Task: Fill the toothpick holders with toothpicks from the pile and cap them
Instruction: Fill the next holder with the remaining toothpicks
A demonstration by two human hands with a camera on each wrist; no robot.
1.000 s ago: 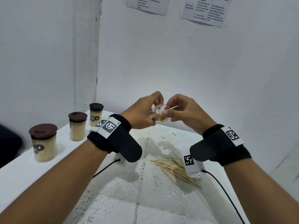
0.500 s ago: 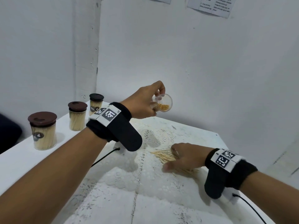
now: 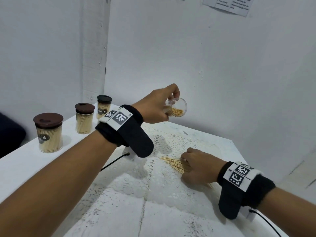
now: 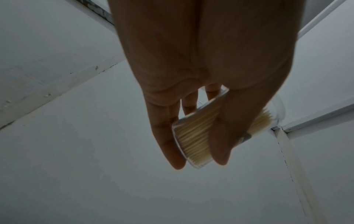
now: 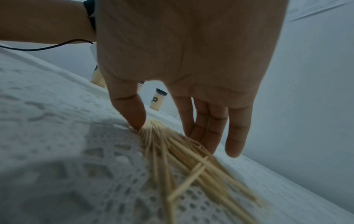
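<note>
My left hand holds a clear toothpick holder in the air above the table's far side. It is tilted, uncapped, and partly filled with toothpicks. In the left wrist view, thumb and fingers of the left hand wrap the holder. My right hand is down on the toothpick pile on the lace cloth. In the right wrist view, the right hand has its thumb and fingertips closing on the narrow end of the pile, which lies on the cloth.
Three filled holders with brown caps stand in a row along the left edge of the white table. A white lace cloth covers the middle. Black cables trail from both wrists. White walls close in behind.
My right hand left the holder, dropped to the pile, and now has its knuckles raised with fingertips gathering toothpicks. The left hand keeps the holder raised and tilted.
</note>
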